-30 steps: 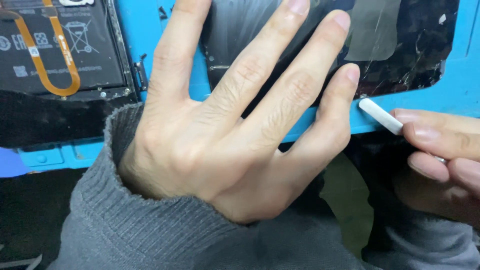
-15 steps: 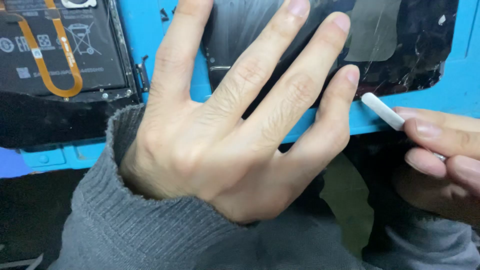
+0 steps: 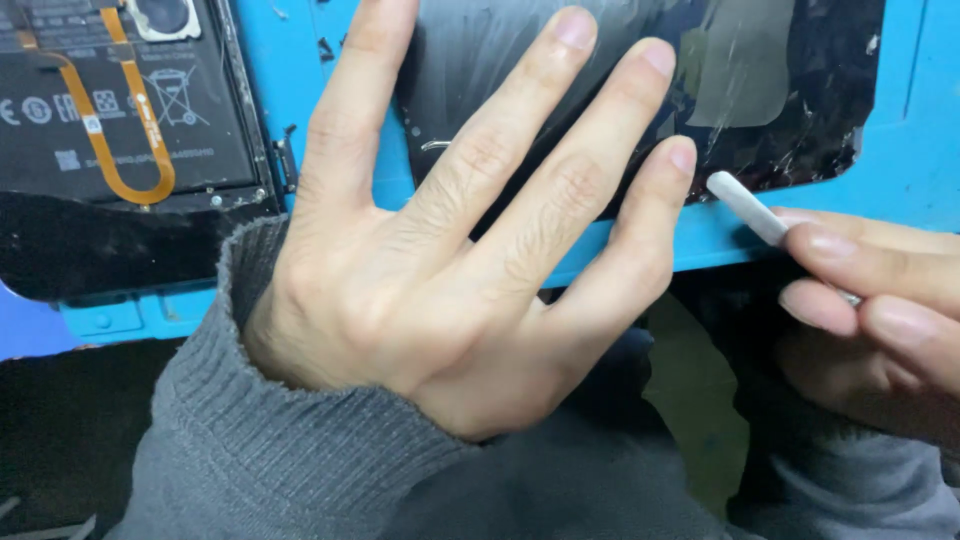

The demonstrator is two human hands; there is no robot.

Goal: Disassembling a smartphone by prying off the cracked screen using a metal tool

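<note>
Pry tool [image 3: 745, 205], a slim white stick, is being pinched between the fingertips of the right hand [image 3: 870, 300] at the right edge of the frame, its free tip sitting just beside the lower edge of the dark, cracked glass panel [image 3: 790, 110] in the upper right. Those fingers are closing together on the stick, with the rest of its length hidden behind them. Working this well looks like a matter of keeping the tip shallow and nearly flat along the panel's edge, since the glass is already splintered there. The left hand [image 3: 440, 290] is lying flat in the middle of the frame, fingers spread wide apart and gripping nothing, pressing down on the panel and on the blue mat [image 3: 910, 170] beneath it. In the upper left, an opened device [image 3: 120, 110] with a black battery and an orange flex cable [image 3: 125, 150] is resting on the same mat.
</note>
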